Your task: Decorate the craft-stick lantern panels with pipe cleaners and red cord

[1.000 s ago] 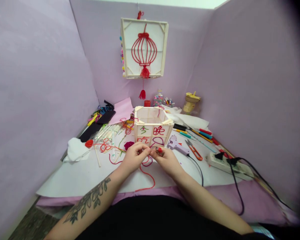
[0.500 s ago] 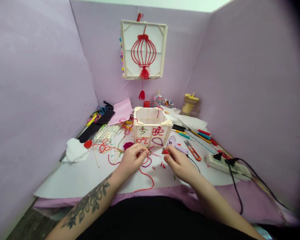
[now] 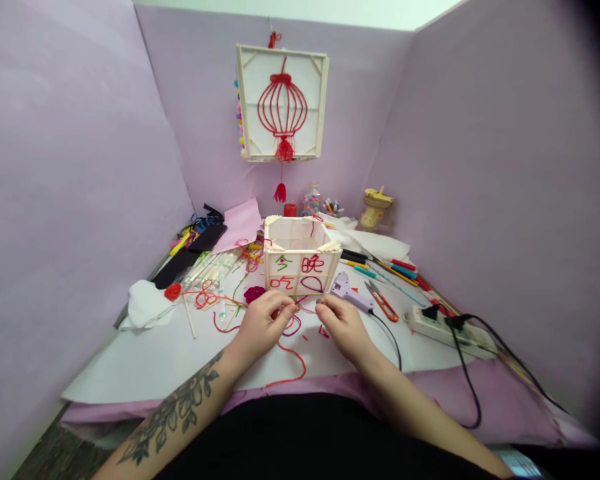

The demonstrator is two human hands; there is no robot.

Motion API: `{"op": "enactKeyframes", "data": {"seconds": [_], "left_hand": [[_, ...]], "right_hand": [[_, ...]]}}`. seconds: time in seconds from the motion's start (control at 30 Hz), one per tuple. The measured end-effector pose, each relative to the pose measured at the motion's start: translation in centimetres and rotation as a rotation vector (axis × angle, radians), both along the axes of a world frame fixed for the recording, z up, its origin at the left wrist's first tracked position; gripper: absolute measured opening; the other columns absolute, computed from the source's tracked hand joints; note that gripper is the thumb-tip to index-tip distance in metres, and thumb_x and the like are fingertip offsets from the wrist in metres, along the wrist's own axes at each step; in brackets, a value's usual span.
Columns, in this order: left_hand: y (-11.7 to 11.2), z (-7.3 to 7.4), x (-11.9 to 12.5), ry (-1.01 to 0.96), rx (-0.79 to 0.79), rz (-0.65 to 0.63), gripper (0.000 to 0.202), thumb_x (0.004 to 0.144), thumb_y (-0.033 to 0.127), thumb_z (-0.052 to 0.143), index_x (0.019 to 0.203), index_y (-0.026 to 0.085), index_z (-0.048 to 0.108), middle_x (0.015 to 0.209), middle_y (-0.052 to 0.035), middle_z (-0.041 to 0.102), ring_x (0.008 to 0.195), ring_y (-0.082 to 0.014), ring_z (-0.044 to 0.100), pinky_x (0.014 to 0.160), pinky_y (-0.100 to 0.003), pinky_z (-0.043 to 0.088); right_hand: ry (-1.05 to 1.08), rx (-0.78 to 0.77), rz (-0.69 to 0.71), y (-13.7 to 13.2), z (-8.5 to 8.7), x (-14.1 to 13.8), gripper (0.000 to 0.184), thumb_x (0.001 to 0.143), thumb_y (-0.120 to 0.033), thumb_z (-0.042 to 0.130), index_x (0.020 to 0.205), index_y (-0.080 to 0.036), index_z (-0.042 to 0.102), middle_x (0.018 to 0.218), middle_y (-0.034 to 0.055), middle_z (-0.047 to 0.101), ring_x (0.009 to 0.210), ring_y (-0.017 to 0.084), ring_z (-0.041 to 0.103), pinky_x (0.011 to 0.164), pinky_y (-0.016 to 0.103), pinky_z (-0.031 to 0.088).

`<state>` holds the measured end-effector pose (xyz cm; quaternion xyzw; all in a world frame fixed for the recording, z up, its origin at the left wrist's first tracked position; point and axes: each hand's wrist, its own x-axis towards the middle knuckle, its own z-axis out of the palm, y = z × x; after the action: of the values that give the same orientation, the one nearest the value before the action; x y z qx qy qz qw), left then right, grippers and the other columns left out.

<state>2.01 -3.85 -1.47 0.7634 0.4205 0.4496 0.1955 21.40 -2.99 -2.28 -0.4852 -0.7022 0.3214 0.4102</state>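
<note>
Two bare hands work close together above the near middle of the bench (image 3: 130,370), and what lies between their fingertips is hard to make out. A short dark-red strand (image 3: 303,301) pokes out from the left hand (image 3: 266,319); its other end is lost inside the grip. At the right hand's (image 3: 347,325) fingertips a small greyish tip shows, too little of it to name. A purple loop of cord (image 3: 294,325) is partly covered by the left thumb, and the glue gun's (image 3: 353,293) cable drops out of sight behind the right forearm. The open-topped box (image 3: 297,265) stands upright just beyond the hands; its front wall hides its floor. The hanging lantern (image 3: 283,103) shows its pompom side only edge-on. At the lower right, a bluish thing (image 3: 521,461) is cut off and cannot be identified.

Both forearms slope inward from the lower corners, the left one tattooed with leaves. The left hand is palm down, thumb and forefinger pinched together on the strand. The right hand is curled, thumb against the bent forefinger; whether it is clamped on anything cannot be told. The two hands are apart, a narrow gap between them.
</note>
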Motion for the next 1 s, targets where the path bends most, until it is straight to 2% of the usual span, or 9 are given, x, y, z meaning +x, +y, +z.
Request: {"op": "enactKeyframes", "data": {"seconds": [0.33, 1.0], "left_hand": [[0.08, 0.04, 0.0, 0.006, 0.008, -0.001, 0.019, 0.092, 0.029, 0.053, 0.082, 0.017, 0.064, 0.08, -0.0034, 0.064, 0.074, -0.0126, 0.058, 0.067, -0.023, 0.044], [-0.06, -0.1, -0.06, 0.048, -0.017, -0.024, 0.02, 0.093, 0.031, 0.051, 0.084, 0.018, 0.064, 0.083, -0.0038, 0.064, 0.078, -0.0143, 0.059, 0.072, -0.026, 0.045]], "right_hand": [[0.069, -0.061, -0.003, 0.27, -0.35, -0.56, 0.029, 0.084, -0.045, 0.046, 0.069, -0.02, 0.047, 0.062, -0.002, 0.047, 0.063, 0.014, 0.044, 0.061, 0.026, 0.033], [-0.111, 0.036, -0.012, 0.1, -0.39, -0.79, 0.026, 0.086, -0.04, 0.046, 0.068, -0.02, 0.046, 0.061, -0.0024, 0.05, 0.06, 0.014, 0.046, 0.058, 0.025, 0.031]]}}
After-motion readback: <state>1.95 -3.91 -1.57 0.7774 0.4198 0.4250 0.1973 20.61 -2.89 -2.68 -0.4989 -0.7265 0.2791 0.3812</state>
